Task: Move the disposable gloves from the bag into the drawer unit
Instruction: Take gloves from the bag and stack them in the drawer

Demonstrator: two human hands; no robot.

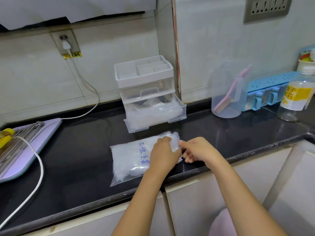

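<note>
The left hand (162,154) is curled over the 3 o'clock end of the bag (129,159) of disposable gloves (122,167), which is pinched by the right hand (197,151). At the bag's 12 o'clock on the counter (76,150) the drawer unit (144,79) is seen, its lower drawer (153,116) pulled out

The bag (129,155) is of clear plastic with blue characters printed on it. It lies flat on the black counter (76,159), near the front edge, and it is still full of translucent white disposable gloves (122,167). The drawer unit (146,86) stands behind the bag, close to the wall. It is of clear plastic, with a white tray on top divided into several compartments. Its upper drawer (148,92) is closed. Its lower drawer (154,120) is pulled out toward the bag, not touching it, and already holds a heap of the same gloves.
</note>
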